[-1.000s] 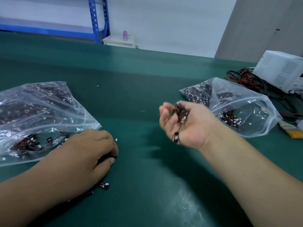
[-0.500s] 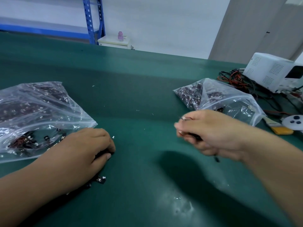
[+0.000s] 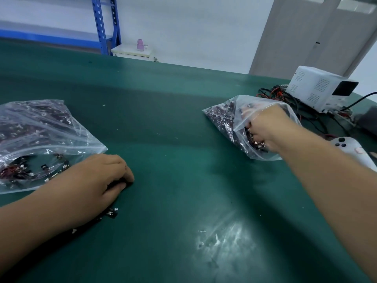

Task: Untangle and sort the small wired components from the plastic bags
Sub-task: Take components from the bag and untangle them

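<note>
- The left hand (image 3: 95, 178) lies palm down on the green mat (image 3: 173, 123), just beside the mouth of the left bag (image 3: 47, 127). Its fingers are curled and, with the thumb, close on a dark clump of loose components (image 3: 111, 214) (most of the clump is hidden beneath the palm).
- A few pieces of that clump, black with small white connectors, show on the mat at the near edge of the hand.
- The left bag is clear plastic and lies flat. Dark wired parts fill it, with some red leads among them near its mouth.
- The right hand (image 3: 265, 127) is inside the open mouth of the right bag (image 3: 220, 117). Its fingertips (image 3: 245, 112) show only as a blur through the plastic, so I cannot tell whether they grip anything.
- The bagged components (image 3: 254, 140) crowd against the underside of that hand.
- Behind the right bag sit a white instrument box (image 3: 318, 88) and a tangle of red and black cables (image 3: 279, 94).
- A white controller (image 3: 350, 149) lies beside the right forearm.
- Beyond the table stand blue shelving (image 3: 105, 25) and a pink bottle (image 3: 140, 44).
</note>
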`<state>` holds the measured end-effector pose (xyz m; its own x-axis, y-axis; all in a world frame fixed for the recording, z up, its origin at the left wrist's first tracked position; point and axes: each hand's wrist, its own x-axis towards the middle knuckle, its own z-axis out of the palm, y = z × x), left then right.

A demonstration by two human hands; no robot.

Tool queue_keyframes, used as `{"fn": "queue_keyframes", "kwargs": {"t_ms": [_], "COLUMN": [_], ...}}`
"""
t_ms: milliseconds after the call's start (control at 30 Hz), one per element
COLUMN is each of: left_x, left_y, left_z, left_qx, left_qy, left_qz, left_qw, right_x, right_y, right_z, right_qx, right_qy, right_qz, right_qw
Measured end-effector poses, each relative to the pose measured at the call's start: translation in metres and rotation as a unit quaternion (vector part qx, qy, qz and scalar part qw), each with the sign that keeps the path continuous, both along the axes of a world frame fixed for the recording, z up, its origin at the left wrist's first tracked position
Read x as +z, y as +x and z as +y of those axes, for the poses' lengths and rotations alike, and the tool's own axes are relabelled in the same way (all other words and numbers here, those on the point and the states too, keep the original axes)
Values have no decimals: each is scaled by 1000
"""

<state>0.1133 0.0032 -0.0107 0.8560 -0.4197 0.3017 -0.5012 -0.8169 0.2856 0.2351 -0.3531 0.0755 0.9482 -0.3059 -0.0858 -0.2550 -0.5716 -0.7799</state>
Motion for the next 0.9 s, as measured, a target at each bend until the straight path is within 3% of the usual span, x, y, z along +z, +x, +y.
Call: {"fn": "queue_keyframes", "kwargs": {"t_ms": [67, 100, 367, 467, 533, 600, 667, 733, 800, 900], "left_x": [-1, -2, 1, 3, 7, 9, 11, 11, 10, 11], "left_y": [1, 2, 5, 1, 0, -2, -6, -9, -10, -10], "left_z": [-1, -2, -10, -7, -3, 0, 0, -2, -5, -6], "left_qx": [-14, -17, -8, 21, 54, 78, 86, 85, 73, 55], "left_qy": [-8, -16, -51, -64, -65, -34, 10, 35, 37, 29], "left_qz": [4, 8, 13, -18, -25, -13, 0, 9, 16, 17], "left_qw": [1000, 1000, 999, 998, 996, 996, 996, 996, 997, 998], "right_x": [-4, -6, -5, 2, 12, 21, 28, 29, 21, -12], "right_y": [9, 12, -4, -23, -37, -52, -72, -91, -104, -102], "right_z": [7, 8, -4, -12, -14, -10, 4, 28, 58, 102], "right_qx": [-70, -81, 42, 98, 137, 181, 185, 192, 271, 420], "right_qy": [162, 196, 168, 67, -137, -335, -446, -461, -406, -313], "right_qz": [14, 7, -63, -45, -29, 4, -11, -92, -137, -68], "right_qw": [984, 977, 983, 992, 981, 925, 876, 861, 862, 849]}}
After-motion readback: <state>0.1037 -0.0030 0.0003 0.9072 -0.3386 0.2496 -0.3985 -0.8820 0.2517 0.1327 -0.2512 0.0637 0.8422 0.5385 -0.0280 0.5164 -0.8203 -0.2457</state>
